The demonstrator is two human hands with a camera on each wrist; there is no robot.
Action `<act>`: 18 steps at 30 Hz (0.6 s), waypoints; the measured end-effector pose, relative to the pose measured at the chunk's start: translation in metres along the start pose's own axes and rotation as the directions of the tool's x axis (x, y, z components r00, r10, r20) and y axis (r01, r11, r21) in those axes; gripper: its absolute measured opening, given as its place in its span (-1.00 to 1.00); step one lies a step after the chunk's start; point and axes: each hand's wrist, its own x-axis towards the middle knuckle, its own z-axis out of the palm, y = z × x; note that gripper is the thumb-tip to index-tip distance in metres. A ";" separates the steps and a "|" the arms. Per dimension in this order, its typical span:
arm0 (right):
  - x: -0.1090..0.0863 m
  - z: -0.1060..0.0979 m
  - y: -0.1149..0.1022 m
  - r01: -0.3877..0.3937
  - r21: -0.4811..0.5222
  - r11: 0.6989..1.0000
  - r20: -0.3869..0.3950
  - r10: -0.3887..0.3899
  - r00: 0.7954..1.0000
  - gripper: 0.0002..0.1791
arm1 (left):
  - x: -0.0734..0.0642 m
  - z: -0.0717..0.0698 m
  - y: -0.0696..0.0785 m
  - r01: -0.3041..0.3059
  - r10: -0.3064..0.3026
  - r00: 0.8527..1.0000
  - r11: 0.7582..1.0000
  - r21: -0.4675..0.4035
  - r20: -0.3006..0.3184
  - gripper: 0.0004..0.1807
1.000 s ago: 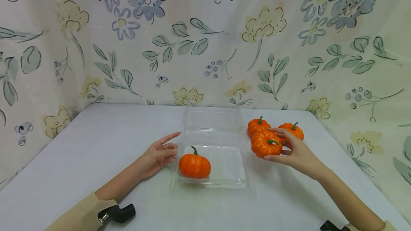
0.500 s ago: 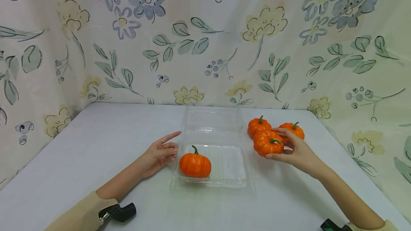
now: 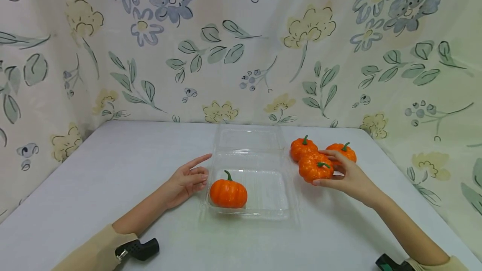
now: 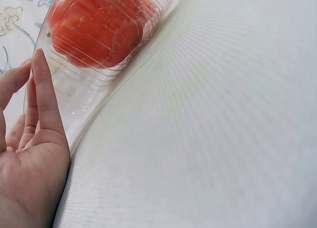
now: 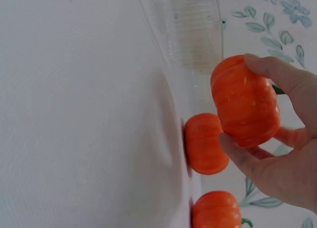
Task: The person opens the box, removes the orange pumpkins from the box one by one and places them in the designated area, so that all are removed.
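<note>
My right hand [image 3: 348, 179] grips an orange pumpkin [image 3: 314, 168] with a green stem between thumb and fingers. It is held tilted above the table, its stem turned toward me, as the right wrist view also shows. My left hand [image 3: 184, 183] rests on the table at the left side of a clear plastic clamshell box [image 3: 267, 191], fingers extended and touching its side. The box's lid [image 3: 248, 139] lies folded back. One pumpkin [image 3: 228, 193] stands upright inside, in the left front part. Seen through the clear wall in the left wrist view is the same pumpkin [image 4: 99, 30].
Two more pumpkins stand at the back right: one pumpkin [image 3: 302, 147] behind the held one, another pumpkin [image 3: 342, 152] partly behind my right hand. The white table [image 3: 150, 145] meets a floral curtain [image 3: 241, 53] at the back and sides.
My right hand has moved slightly right with the pumpkin in its grip. The left hand, the box and the pumpkin inside stay as they were.
</note>
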 end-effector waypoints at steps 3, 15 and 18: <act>0.001 0.000 0.003 -0.003 -0.013 1.000 0.006 0.003 1.000 -0.11 | 0.000 -0.001 0.000 -0.005 0.005 1.000 1.000 -0.004 0.009 -0.25; 0.001 -0.002 0.009 -0.023 -0.039 0.999 0.051 0.025 0.998 -0.12 | 0.000 -0.002 -0.001 -0.021 0.022 0.999 1.000 -0.015 0.031 -0.27; 0.002 -0.001 0.010 -0.043 -0.046 0.998 0.060 0.045 0.997 -0.12 | 0.000 -0.002 -0.001 -0.027 0.027 0.999 0.999 -0.020 0.040 -0.28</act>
